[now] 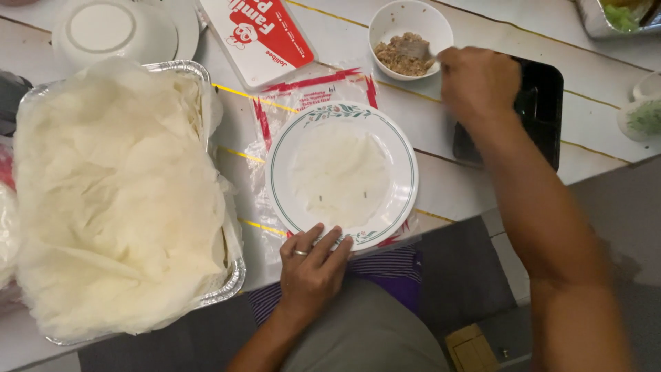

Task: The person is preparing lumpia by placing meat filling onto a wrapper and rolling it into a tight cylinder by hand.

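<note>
**Hands at a plate and a bowl of filling**

Pale wooden planks with thin yellow lines make up the table (475,186), seen from above with the person's lap at its near edge. Nearest, the left hand (313,265), a ring on one finger, rests its fingertips on the near rim of a white plate (406,172) edged with a green line and a leaf pattern; the hand is relaxed, pressing rather than gripping. A thin, translucent round wrapper (339,172) lies flat in the middle of the plate, and a clear plastic bag with red print (265,120) lies under the plate. To the left sits a foil tray (231,275) heaped with more pale wrappers (113,193). Farther off, the right hand (477,81) is closed around the handle of a utensil whose end sits in the brown minced filling (405,55) of a small white bowl (441,27). A black tray (544,103) lies under that hand. A red and white box (258,34) and an upturned white dish (113,31) stand at the far edge.
</note>
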